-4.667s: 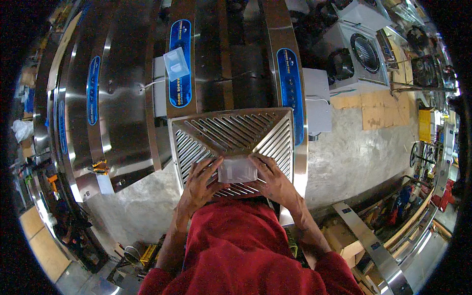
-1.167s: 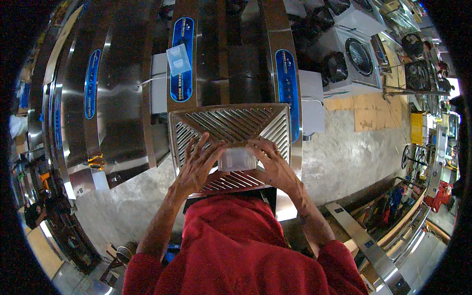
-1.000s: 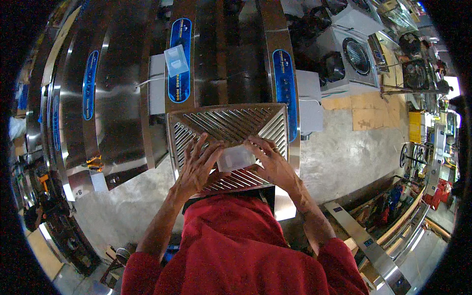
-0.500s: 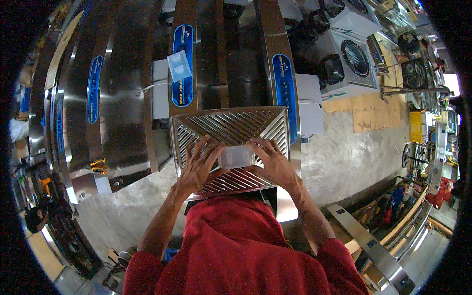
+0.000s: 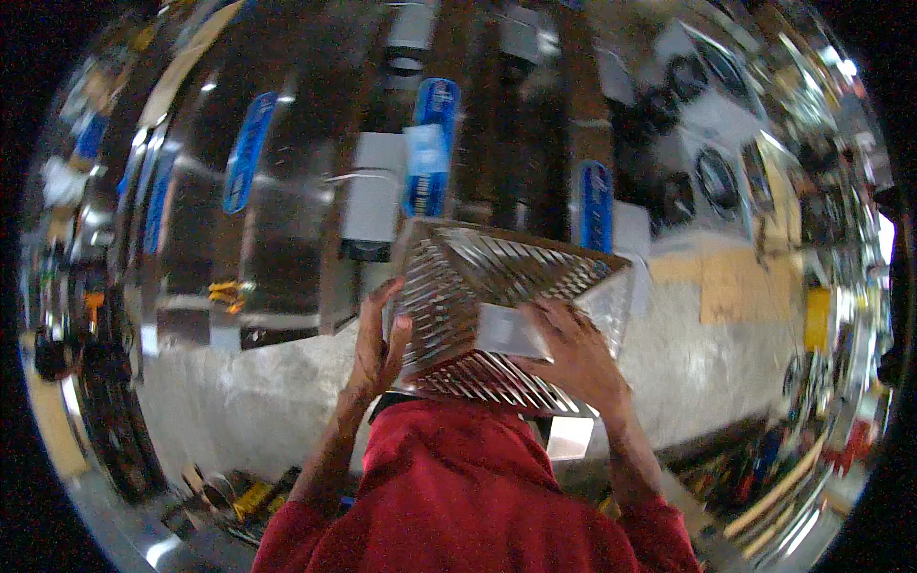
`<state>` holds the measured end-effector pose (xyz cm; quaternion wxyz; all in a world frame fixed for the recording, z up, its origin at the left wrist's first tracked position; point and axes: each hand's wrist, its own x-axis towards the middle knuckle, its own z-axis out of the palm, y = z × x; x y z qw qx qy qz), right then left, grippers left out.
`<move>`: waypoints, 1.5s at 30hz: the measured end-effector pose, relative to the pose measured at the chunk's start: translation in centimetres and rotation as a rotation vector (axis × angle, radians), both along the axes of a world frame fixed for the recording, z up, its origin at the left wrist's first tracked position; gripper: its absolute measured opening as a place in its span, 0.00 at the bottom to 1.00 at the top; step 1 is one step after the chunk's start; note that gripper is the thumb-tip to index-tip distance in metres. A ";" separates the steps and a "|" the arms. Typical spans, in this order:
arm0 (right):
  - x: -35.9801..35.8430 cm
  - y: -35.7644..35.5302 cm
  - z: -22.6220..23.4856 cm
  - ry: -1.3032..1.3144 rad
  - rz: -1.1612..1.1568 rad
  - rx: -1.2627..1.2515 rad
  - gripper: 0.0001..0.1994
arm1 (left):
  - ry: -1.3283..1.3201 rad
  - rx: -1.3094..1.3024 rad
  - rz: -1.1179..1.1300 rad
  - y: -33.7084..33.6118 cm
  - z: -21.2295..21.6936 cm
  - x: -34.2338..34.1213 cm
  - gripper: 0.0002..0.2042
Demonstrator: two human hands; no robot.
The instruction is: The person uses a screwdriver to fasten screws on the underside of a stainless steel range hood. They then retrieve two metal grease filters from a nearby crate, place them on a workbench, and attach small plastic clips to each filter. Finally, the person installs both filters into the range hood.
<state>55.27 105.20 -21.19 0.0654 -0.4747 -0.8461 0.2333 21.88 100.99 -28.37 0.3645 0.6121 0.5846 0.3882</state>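
Observation:
A slotted metal range-hood filter panel (image 5: pixel 449 286) lies tilted in front of my body. At its middle sits a small translucent plastic box-shaped piece (image 5: pixel 504 329). My left hand (image 5: pixel 380 344) is at the panel's left edge, thumb over the slotted face and fingers along the outer side, closed on the edge. Over the right end of the plastic piece, my right hand (image 5: pixel 578 358) has its fingers above and its thumb below, seemingly gripping it. Motion blur softens the fingertips, and the panel's underside is hidden.
Stainless range hoods with blue labels (image 5: pixel 250 153) stand in rows ahead and left. Another translucent piece (image 5: pixel 426 150) rests on a middle hood. An orange item (image 5: pixel 229 294) lies on a left hood. Appliances with round openings (image 5: pixel 716 177) stand at the right, near flat cardboard (image 5: pixel 750 286).
The panel has turned clockwise and shifted right in view. My left hand has left the plastic piece for the panel's left edge; my right hand stays at the piece. The whole view has shifted.

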 end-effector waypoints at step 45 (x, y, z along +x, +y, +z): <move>-65.5 27.9 -11.2 0.254 0.260 0.142 0.55 | -0.374 -0.424 0.828 -24.2 -7.7 -33.4 0.22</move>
